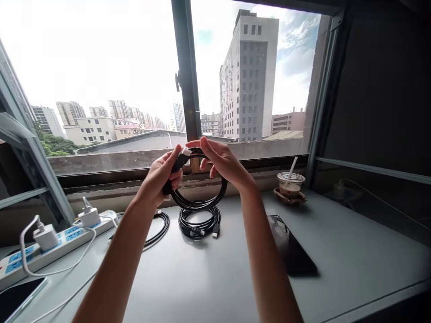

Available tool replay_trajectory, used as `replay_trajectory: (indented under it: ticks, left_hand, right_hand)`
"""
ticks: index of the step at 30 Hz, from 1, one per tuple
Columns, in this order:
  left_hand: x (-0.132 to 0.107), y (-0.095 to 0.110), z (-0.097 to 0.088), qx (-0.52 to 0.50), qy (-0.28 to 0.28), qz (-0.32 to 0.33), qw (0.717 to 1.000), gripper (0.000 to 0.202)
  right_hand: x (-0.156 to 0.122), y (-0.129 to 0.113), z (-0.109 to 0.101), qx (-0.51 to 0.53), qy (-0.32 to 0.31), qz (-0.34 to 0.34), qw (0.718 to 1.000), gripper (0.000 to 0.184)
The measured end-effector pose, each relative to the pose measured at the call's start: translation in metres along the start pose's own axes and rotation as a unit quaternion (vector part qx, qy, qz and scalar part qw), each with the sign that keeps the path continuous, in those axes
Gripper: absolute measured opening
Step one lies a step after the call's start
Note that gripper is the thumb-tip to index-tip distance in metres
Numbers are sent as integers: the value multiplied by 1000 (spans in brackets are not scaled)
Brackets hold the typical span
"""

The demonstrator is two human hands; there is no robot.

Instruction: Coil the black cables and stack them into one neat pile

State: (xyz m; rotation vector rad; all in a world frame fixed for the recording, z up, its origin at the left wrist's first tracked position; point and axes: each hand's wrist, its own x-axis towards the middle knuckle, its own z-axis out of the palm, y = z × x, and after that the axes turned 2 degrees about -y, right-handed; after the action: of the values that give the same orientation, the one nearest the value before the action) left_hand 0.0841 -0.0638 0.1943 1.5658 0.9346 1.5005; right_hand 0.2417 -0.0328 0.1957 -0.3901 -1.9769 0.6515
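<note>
1. Two bare forearms, closest to the camera, reach up from the bottom edge, which cuts them off; the left hand (158, 177) and right hand (225, 159) meet over the table (215, 278).
2. Between them hangs a looped black cable (195, 205), its ring tilted toward the camera.
3. Left thumb and fingers pinch the cable's bundled left side, the thumb lying along a black plug (180, 162) whose pale metal end points up and to the right.
4. Right fingers are parted and curved around the top of the loop, thumb raised in front; whether they press on the cable, I cannot tell.
5. Just below the loop in view, a second coiled cable (183, 223) lies on the table, its upper edge partly covered; any contact between the two is unclear.
6. Left forearm hides part of a third cable (164, 226).
7. Right forearm overlaps the edge of a dark flat device (292, 251).
8. At lower left, a phone (20, 298) is cut off by the frame.
</note>
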Motion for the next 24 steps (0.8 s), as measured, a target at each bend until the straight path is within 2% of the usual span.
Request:
replay_trajectory:
  ticks: [3, 6, 9, 11, 15, 19, 22, 24]
  left_hand:
    - [-2, 2, 3, 18, 24, -3, 1000, 31]
    - [-3, 3, 7, 19, 35, -12, 999, 30]
    - [-1, 1, 6, 8, 37, -26, 999, 32]
    - [3, -1, 3, -9, 16, -47, 999, 34]
    - [10, -3, -5, -35, -22, -55, 998, 24]
    - [13, -8, -16, 104, -30, -65, 992, 35]
    - [15, -17, -24, 201, -78, -132, 968, 40]
    - [16, -24, -26, 218, -85, -186, 954, 37]
  right_hand:
    - [2, -1, 3, -92, 34, -53, 994, 35]
    - [4, 2, 3, -145, 52, -71, 986, 31]
    - [7, 11, 2, -144, 57, -82, 984, 25]
    - [10, 19, 1, -123, 69, -82, 987, 23]
    - [14, 29, 2, -86, 133, -54, 986, 20]
    - [17, 36, 3, -49, 215, -26, 975, 15]
    - [19, 46, 2, -33, 261, 14, 965, 14]
    - [18, 57, 2, -38, 256, 50, 965, 16]
